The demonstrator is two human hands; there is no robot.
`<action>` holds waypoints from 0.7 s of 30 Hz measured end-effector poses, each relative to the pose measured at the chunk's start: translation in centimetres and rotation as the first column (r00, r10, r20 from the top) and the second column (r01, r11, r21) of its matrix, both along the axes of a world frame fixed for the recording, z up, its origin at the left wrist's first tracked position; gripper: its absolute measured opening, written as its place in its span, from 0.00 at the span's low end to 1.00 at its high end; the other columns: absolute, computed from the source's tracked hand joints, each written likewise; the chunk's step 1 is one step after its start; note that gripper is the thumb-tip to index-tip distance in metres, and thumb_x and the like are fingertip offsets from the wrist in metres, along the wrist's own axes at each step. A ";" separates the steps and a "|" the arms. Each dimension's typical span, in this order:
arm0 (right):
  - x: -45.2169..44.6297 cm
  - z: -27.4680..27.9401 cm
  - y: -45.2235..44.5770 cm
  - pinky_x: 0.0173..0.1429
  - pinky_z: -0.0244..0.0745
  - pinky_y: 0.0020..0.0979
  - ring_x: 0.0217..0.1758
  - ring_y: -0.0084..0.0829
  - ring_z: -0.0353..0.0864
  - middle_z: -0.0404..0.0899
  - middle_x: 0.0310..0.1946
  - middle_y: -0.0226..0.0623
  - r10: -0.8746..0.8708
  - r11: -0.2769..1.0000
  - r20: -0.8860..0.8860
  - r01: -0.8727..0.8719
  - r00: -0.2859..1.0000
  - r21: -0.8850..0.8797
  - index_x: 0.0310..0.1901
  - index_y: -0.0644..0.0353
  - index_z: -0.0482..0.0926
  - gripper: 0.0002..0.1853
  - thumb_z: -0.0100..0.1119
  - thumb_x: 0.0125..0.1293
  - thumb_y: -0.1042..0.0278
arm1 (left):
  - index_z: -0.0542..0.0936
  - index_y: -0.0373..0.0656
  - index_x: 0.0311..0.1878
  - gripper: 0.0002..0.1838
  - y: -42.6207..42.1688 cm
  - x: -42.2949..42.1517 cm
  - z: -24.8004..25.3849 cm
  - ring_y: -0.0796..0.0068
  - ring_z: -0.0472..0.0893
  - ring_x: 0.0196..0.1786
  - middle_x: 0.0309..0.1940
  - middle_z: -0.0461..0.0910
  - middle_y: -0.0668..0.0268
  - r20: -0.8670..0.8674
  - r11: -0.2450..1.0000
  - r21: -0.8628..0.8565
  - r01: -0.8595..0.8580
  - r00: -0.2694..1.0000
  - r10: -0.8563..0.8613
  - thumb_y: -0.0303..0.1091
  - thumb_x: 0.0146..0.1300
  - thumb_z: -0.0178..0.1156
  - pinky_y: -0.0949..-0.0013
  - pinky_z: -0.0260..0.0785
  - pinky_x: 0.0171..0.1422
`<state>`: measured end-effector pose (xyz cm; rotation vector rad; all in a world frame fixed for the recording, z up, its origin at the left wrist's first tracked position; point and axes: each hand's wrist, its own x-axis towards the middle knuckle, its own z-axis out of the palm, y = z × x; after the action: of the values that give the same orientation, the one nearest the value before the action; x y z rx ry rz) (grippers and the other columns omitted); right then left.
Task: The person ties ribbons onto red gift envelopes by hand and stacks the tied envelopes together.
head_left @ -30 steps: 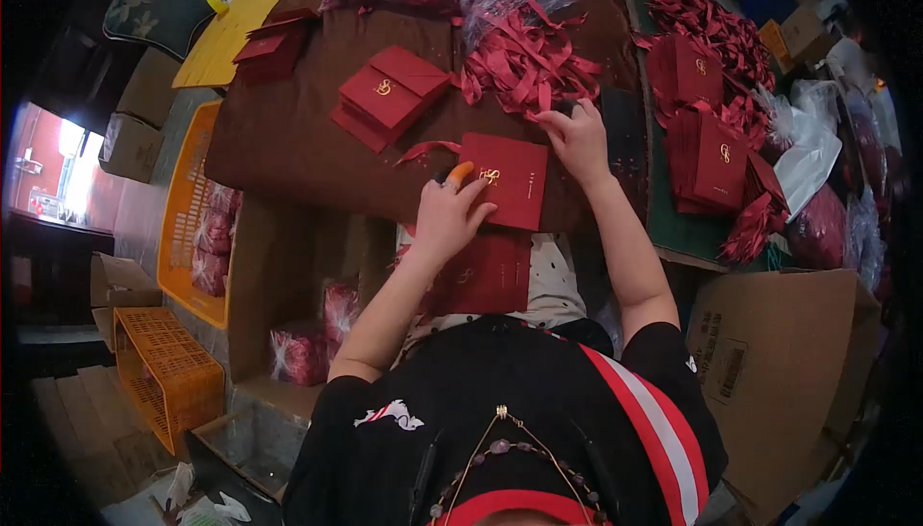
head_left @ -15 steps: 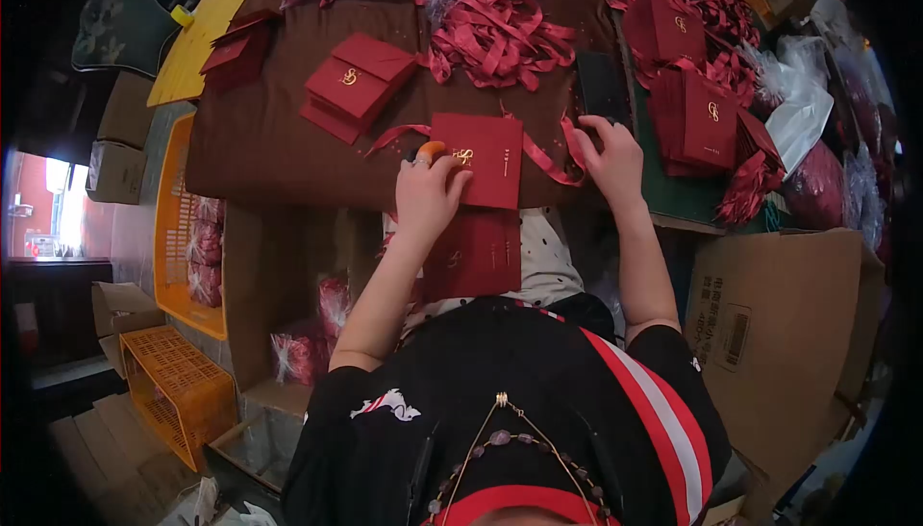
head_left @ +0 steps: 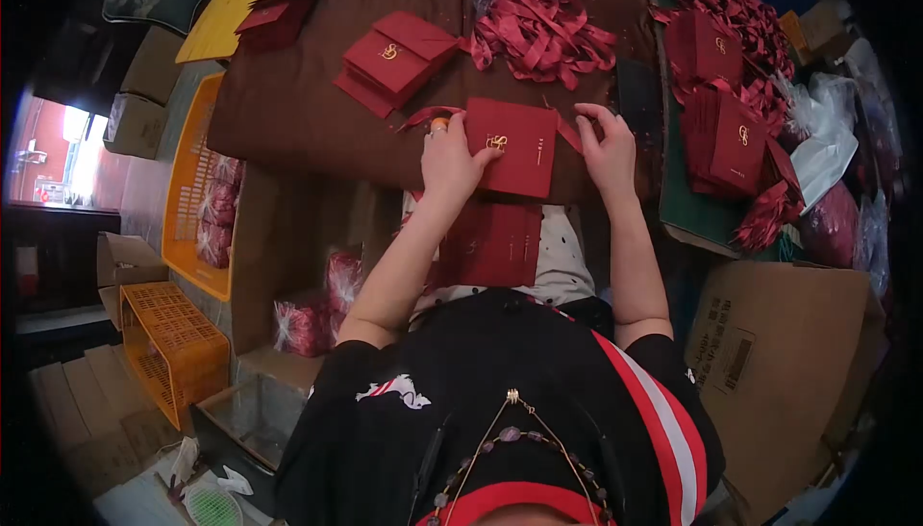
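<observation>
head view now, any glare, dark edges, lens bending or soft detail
Head view: the bright opening at far left is partly blown out; head view: corners fall to black and the upper orange crate looks bowed; head view: small print on the red packet is too soft to read.

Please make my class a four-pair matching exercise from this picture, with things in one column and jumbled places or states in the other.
Things
1. Left hand
2. Pile of red ribbons
3. Orange plastic basket
4. Large cardboard box

Places or states
A. Bears dark print, at the person's right
B. Holds plastic-wrapped bundles
C. Has its thumb on the front of a red gold-printed paper bag
D. Lies on the brown cloth

Pairs: 1-C, 2-D, 3-B, 4-A
</observation>
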<state>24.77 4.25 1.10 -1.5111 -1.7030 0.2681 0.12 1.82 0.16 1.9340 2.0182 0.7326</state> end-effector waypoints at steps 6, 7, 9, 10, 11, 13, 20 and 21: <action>-5.2 1.0 -0.5 0.48 0.72 0.41 0.42 0.43 0.77 0.82 0.34 0.36 0.317 0.944 -0.093 -0.305 0.944 0.128 0.42 0.54 0.84 0.05 0.65 0.65 0.69 | 0.72 0.43 0.63 0.40 0.2 -0.1 -0.7 0.46 0.79 0.51 0.50 0.79 0.49 0.075 0.999 0.045 -0.004 0.997 0.000 0.46 0.49 0.79 0.51 0.74 0.56; -6.0 0.4 -0.4 0.49 0.72 0.41 0.44 0.44 0.77 0.83 0.35 0.36 0.333 0.942 -0.111 -0.325 0.937 0.079 0.42 0.54 0.84 0.05 0.65 0.65 0.70 | 0.73 0.43 0.62 0.37 0.2 -0.2 -0.7 0.46 0.80 0.50 0.49 0.79 0.50 0.123 0.997 0.076 0.007 0.992 -0.016 0.44 0.51 0.78 0.51 0.74 0.55; -7.5 -0.2 -0.1 0.51 0.72 0.42 0.45 0.44 0.78 0.83 0.35 0.36 0.342 0.935 -0.060 -0.333 0.938 0.122 0.42 0.53 0.84 0.06 0.64 0.65 0.69 | 0.73 0.44 0.61 0.34 -0.1 -0.2 -0.8 0.47 0.80 0.49 0.47 0.78 0.51 0.168 0.994 0.106 0.010 0.985 -0.027 0.41 0.52 0.77 0.52 0.74 0.54; -8.2 -0.5 0.1 0.52 0.72 0.43 0.44 0.44 0.78 0.83 0.36 0.36 0.326 0.937 -0.039 -0.318 0.944 0.145 0.42 0.54 0.84 0.06 0.65 0.64 0.69 | 0.74 0.44 0.61 0.33 -0.2 -0.2 -0.7 0.51 0.80 0.49 0.47 0.79 0.54 0.176 0.987 0.161 0.000 0.984 -0.029 0.38 0.52 0.77 0.55 0.74 0.54; -8.7 -0.8 0.4 0.52 0.71 0.43 0.44 0.44 0.78 0.83 0.36 0.36 0.309 0.938 -0.019 -0.302 0.951 0.169 0.43 0.54 0.84 0.06 0.65 0.64 0.69 | 0.75 0.43 0.60 0.31 -0.3 -0.2 -0.6 0.56 0.81 0.49 0.46 0.80 0.57 0.184 0.976 0.216 -0.009 0.982 -0.032 0.35 0.53 0.76 0.58 0.74 0.54; -9.2 -0.9 0.9 0.52 0.71 0.43 0.43 0.43 0.78 0.83 0.35 0.35 0.303 0.934 -0.034 -0.290 0.952 0.211 0.43 0.55 0.84 0.07 0.65 0.64 0.69 | 0.76 0.44 0.60 0.31 -0.4 -0.3 -0.4 0.57 0.81 0.48 0.46 0.80 0.57 0.233 0.980 0.200 -0.025 0.972 -0.022 0.34 0.53 0.76 0.58 0.74 0.53; -9.3 -0.3 1.0 0.47 0.71 0.43 0.37 0.42 0.79 0.82 0.31 0.36 0.295 0.923 0.127 -0.317 0.947 0.217 0.39 0.55 0.82 0.05 0.66 0.62 0.67 | 0.79 0.44 0.55 0.26 -0.5 -0.2 -0.8 0.54 0.82 0.44 0.39 0.81 0.58 0.327 0.967 0.255 -0.028 0.943 -0.059 0.32 0.52 0.75 0.55 0.74 0.48; -9.3 -0.3 1.1 0.46 0.72 0.43 0.36 0.42 0.79 0.82 0.30 0.36 0.297 0.911 0.171 -0.333 0.939 0.245 0.38 0.55 0.82 0.05 0.66 0.62 0.67 | 0.79 0.44 0.55 0.26 -0.5 -0.1 -0.8 0.54 0.82 0.44 0.39 0.81 0.58 0.328 0.967 0.254 -0.029 0.943 -0.058 0.32 0.52 0.75 0.55 0.74 0.48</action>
<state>15.52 5.31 0.78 -1.0701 -1.9992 0.0981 0.00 1.32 -0.65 1.7972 1.7702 1.2775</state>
